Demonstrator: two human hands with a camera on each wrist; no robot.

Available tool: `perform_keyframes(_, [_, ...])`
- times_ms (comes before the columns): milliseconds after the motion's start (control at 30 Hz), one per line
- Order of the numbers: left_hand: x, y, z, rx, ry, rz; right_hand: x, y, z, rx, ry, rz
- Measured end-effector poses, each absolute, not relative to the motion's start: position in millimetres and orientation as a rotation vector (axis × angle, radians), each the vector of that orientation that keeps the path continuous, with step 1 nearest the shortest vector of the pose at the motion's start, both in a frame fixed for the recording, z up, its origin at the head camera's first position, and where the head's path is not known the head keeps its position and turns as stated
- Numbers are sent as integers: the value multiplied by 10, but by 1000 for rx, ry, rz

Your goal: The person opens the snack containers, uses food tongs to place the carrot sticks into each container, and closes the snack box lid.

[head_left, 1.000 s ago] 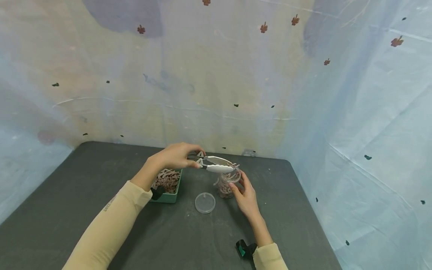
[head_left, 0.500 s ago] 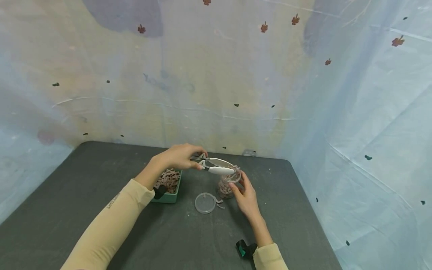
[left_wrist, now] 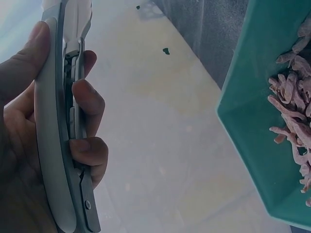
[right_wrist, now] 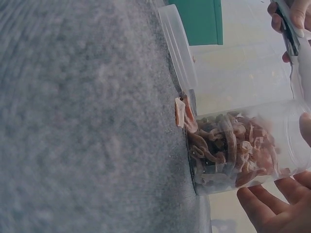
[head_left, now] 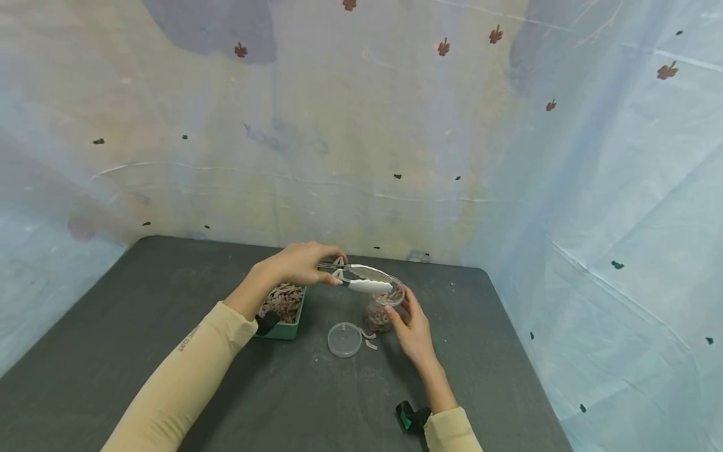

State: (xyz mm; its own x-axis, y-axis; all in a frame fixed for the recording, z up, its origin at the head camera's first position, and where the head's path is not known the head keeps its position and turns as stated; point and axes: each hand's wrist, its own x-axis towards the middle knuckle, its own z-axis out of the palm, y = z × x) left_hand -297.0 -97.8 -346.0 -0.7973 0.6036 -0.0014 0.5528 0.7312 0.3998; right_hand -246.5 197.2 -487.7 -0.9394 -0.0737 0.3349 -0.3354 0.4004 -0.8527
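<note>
The work of moving pinkish-brown strips from the tray (head_left: 282,329) into the jar (head_left: 380,312) is looking well under way but not finished: the jar is showing itself roughly two-thirds full in the right wrist view, while a good heap of strips (head_left: 280,300) is lying in the tray to the left of the jar, and the lid (head_left: 344,339) is sitting flat on the table (head_left: 169,301) just in front-left of the jar, so closing is yet to come. The left hand (head_left: 294,263) is gripping the tongs (head_left: 361,279), its fingers curled around both arms and squeezing them nearly together, and the white tips are hovering right over the jar's mouth; whether a strip is pinched between them I cannot tell. The right hand (head_left: 411,329) is steadying the jar from its right side, with relaxed fingers resting against the wall. Two stray strips (head_left: 368,339) are lying on the table touching the jar's base, beside the lid. The jar and lid are looking like clear thin plastic, round; the tray is green, rectangular and smooth; the tongs are metal with white plastic ends; the strips are curled, matte and irregular; the table is dark grey and felt-like.
</note>
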Motion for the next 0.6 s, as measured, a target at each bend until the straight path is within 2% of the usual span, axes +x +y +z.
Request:
perform_keyframes(233, [-2909,-1120,-3479,907,2826,599,-2467,1965,-4891,366,-2420,1546])
perform_keyframes(600, [-2722,-1610,-3434,866,2903,558,-2457,1975,-4881,370,-2408,1544])
